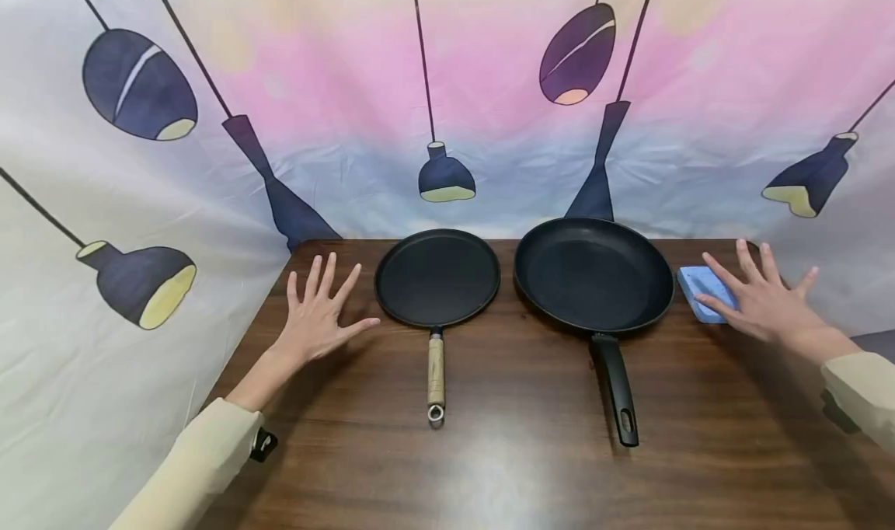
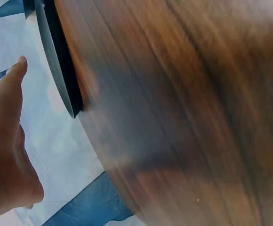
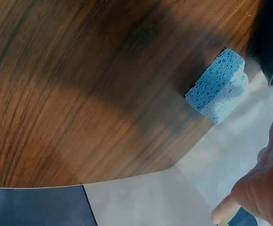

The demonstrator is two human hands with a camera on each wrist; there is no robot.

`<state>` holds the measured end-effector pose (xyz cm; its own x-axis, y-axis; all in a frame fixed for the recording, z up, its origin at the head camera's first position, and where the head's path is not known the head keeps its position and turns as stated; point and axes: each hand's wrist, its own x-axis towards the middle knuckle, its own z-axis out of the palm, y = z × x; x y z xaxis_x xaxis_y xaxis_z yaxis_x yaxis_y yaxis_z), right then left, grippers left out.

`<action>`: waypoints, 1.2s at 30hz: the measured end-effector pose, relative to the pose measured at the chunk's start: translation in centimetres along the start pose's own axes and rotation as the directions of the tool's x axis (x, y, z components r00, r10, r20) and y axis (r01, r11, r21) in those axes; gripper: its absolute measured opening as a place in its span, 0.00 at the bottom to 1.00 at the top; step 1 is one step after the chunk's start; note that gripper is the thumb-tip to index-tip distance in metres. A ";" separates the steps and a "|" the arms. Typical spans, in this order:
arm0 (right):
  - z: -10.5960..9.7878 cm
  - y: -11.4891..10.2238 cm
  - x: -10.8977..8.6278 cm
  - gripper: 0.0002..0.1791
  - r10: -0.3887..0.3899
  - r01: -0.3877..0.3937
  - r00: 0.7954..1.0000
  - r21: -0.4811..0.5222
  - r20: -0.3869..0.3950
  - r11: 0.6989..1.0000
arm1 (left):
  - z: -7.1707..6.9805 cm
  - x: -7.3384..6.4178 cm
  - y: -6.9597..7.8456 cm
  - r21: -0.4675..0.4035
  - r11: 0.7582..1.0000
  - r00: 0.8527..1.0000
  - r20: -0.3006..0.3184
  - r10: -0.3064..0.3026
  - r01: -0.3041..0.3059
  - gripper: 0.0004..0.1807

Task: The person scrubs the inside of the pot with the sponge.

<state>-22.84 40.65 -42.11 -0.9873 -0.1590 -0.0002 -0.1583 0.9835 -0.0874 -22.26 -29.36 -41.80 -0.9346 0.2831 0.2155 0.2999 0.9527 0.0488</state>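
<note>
Lamp-print cloth [image 1: 349, 40] behind a brown wood table [image 1: 517, 406], cookware laid out on top
So the big black frying pan [image 1: 594, 273] sits right of the flatter wooden-handled pan [image 1: 437, 277], both handles pointing at the person; left hand [image 1: 315, 312] is spread wide just beside the flat one, holding nothing, and right hand [image 1: 765, 301] is splayed too, near but not touching the blue sponge [image 1: 698, 283] just right of the frying pan, while the pale mark on the black gadget [image 1: 262, 444] at the left cuff is too tiny to read.
</note>
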 end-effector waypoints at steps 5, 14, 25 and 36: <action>0.3 0.0 0.3 0.52 -0.022 0.020 0.999 0.073 0.034 0.997 | 0.3 -0.8 1.1 -0.116 0.993 0.999 0.026 -0.021 0.023 0.56; 0.4 1.1 1.1 0.57 -0.051 0.006 0.984 0.252 0.173 0.968 | 1.3 -2.2 4.7 -0.372 0.927 0.996 0.090 -0.002 0.036 0.57; 1.8 1.0 2.1 0.54 0.013 -0.045 0.989 0.219 0.147 0.975 | 0.8 -4.1 9.2 -0.712 0.702 0.969 0.197 0.146 0.039 0.50; 1.8 0.8 2.8 0.55 0.118 -0.128 0.990 0.159 0.073 0.979 | 0.7 -4.7 11.8 -0.819 0.522 0.904 0.383 0.191 0.237 0.44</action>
<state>-25.66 40.83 -44.00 -0.9953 -0.0481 -0.0837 -0.0264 0.9695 -0.2438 -14.47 -19.42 -42.96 -0.8607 0.4800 -0.1698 0.0917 0.4742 0.8757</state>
